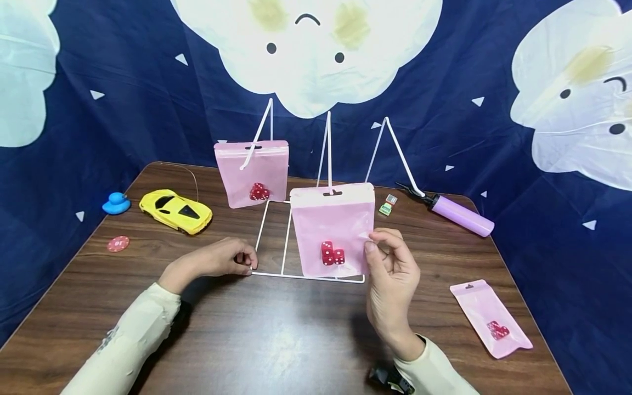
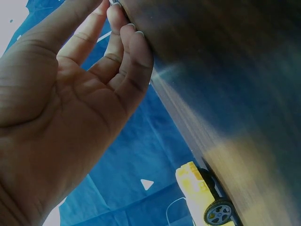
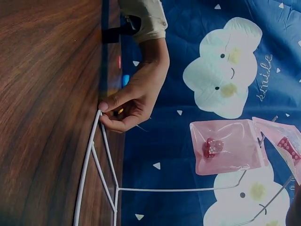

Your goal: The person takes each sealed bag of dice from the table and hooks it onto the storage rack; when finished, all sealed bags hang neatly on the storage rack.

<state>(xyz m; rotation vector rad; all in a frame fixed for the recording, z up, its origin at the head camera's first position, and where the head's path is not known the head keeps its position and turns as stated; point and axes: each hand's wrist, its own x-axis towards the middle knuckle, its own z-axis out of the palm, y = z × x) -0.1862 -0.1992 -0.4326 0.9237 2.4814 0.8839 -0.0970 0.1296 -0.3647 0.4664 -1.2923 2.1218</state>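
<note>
A white wire rack with upright hooks stands on the table. My left hand pinches its front left corner between thumb and fingertips; the right wrist view shows this hand at the wire too. My right hand pinches the right edge of a pink zip bag with red dice in it. The bag is upright, its slot right at the tip of the middle hook. Behind it, another pink bag with dice hangs from the left hook.
A third pink bag with dice lies at the right. Further back are a purple pump and small green-and-white pieces. On the left are a yellow toy car, a blue duck and a red chip.
</note>
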